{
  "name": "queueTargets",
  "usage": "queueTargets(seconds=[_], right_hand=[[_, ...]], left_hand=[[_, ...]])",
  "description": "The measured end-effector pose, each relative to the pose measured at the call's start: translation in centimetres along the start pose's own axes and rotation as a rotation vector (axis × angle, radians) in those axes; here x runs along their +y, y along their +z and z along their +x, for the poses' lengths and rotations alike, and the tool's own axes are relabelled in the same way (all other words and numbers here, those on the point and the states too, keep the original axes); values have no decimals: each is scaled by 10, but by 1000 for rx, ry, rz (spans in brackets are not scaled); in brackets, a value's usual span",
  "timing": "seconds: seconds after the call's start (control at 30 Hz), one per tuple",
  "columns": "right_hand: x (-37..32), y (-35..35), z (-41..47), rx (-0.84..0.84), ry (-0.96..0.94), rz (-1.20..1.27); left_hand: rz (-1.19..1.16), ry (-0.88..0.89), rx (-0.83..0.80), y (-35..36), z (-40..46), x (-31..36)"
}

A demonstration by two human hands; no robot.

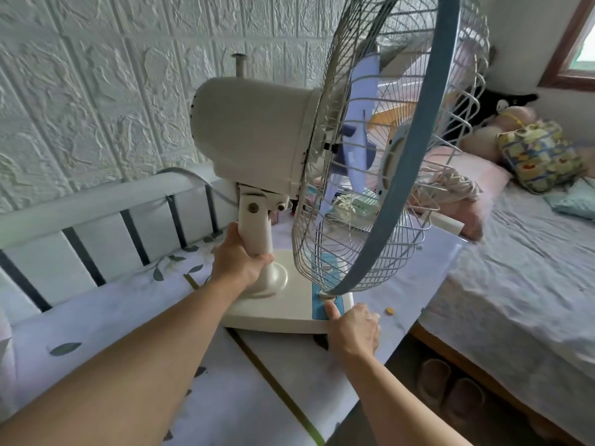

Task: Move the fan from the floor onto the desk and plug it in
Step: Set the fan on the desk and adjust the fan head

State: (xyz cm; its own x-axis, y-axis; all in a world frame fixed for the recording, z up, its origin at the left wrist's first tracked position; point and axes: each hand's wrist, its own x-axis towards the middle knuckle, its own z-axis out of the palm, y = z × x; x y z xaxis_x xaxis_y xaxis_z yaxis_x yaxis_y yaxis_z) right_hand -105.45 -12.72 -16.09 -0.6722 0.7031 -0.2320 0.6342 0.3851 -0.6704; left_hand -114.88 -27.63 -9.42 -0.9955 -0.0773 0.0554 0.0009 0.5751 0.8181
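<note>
A cream table fan [254, 136] with a blue-rimmed wire cage and pale blue blades stands on the desk [128, 317], which is covered with a leaf-print cloth. My left hand [240, 262] grips the fan's neck just above the base. My right hand [352, 326] holds the front right corner of the base, thumb on the blue control panel. A grey cord [196, 180] runs from behind the fan along the wall. No plug or socket is visible.
A white slatted rail [96, 201] borders the desk against the textured wall. A bed [515, 268] with pillows and soft toys lies to the right. Slippers [450, 391] sit on the floor between desk and bed. A small yellow object [390, 311] lies near the desk edge.
</note>
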Motion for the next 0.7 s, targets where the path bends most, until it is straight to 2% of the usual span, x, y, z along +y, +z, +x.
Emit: queueTargets(seconds=[0.3,0.5,0.7], right_hand=[[-1,-8,-2,-64,-10,-86],[-1,-40,-22,-144,-125,-143],[1,-80,-57,-171,-109,-127]], left_hand=[[28,-76,-90,-7,-1,5],[161,-103,-191,-25,-25,20],[212,-116,-285,-57,-67,36]])
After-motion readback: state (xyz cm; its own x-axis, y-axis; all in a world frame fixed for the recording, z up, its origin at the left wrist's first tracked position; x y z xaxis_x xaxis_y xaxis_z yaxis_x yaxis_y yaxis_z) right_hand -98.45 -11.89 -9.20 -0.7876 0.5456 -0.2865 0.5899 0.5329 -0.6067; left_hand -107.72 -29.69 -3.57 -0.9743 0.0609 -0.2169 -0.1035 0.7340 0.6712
